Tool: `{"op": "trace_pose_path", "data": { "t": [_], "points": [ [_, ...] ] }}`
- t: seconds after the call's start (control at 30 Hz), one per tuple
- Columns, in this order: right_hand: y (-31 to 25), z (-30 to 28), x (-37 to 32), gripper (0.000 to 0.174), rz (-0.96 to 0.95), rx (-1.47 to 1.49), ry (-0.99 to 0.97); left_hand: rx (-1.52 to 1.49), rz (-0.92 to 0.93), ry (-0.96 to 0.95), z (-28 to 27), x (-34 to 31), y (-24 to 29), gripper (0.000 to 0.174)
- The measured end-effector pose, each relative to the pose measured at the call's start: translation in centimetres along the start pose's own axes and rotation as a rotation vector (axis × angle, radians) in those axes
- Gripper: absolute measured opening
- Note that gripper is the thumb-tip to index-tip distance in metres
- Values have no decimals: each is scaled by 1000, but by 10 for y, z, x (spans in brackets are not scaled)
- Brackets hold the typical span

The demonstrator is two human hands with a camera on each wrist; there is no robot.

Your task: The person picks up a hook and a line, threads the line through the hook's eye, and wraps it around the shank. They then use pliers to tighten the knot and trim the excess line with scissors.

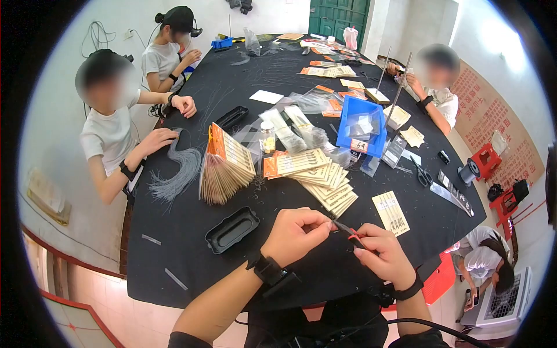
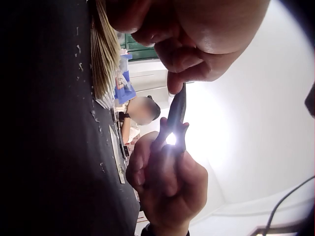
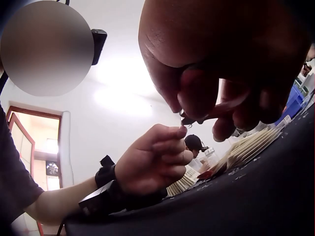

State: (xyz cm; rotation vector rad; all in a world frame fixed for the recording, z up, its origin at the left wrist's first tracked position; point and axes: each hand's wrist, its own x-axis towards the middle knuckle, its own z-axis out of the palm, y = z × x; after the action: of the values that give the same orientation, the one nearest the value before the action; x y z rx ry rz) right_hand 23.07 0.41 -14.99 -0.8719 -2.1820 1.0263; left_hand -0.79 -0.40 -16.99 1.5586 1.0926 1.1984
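A person's left hand was at the lower centre of the frame, its fingers curled, with thumb and forefinger pinching a tiny item, too small to identify, at the tip of a small red-handled tool. The right hand, to the right, gripped that tool by its handles, its fingers curled round them. The tool was held above the near part of the black-covered table, its dark tip pointing to the left hand.

Left of the left hand lay an empty-looking black tray. Above the hands, overlapping cards spread across the centre, while a single card lay just above the right hand. An orange-topped card bundle stood fanned at centre left, beside pale strands. Scissors and a spool lay at the right, and a blue bin sat at upper right.
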Motion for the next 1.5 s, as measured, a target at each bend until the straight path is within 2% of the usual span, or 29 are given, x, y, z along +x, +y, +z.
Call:
{"op": "trace_pose_path", "data": {
  "t": [0.1, 0.3, 0.4, 0.6, 0.8, 1.0, 1.03, 1.1, 1.2, 1.3, 1.33, 1.43, 1.5],
  "points": [
    [3, -1, 0, 19, -50, 54, -25, 2, 19, -11, -1, 0, -1, 11],
    [-3, -7, -1, 32, 288, 533, -189, -27, 47, -15, 0, 0, -4, 10],
    [-4, -10, -4, 38, 411, 683, -209, -41, 62, -31, 0, 0, -1, 10],
    [4, -12, -4, 48, 439, 990, -319, -50, 88, -58, 0, -1, 1, 10],
    [5, -14, -7, 47, 636, 1303, -372, -85, 124, -78, 1, -1, -1, 10],
    [20, -8, -9, 46, 698, 1679, -529, -91, 175, -91, 1, 0, -4, 11],
    [19, -7, -11, 47, 654, 1618, -470, -97, 185, -89, 2, 1, -5, 12],
    [8, -4, -14, 48, 568, 1495, -356, -129, 90, -92, 1, 0, 2, 12],
    [-7, -6, -17, 47, 372, 1054, -226, -167, -6, -86, 1, -1, 1, 12],
    [-9, -11, -22, 44, 350, 821, -219, -197, -69, -87, 5, -2, 1, 11],
    [-10, -12, -24, 40, 355, 840, -202, -207, -87, -89, 7, -3, 2, 11],
    [-14, -13, -25, 43, 315, 791, -167, -134, -31, -83, 6, -3, 2, 11],
    [-10, -11, -25, 46, 370, 1017, -219, -109, -15, -64, 6, -3, 3, 11]
  ]
}}
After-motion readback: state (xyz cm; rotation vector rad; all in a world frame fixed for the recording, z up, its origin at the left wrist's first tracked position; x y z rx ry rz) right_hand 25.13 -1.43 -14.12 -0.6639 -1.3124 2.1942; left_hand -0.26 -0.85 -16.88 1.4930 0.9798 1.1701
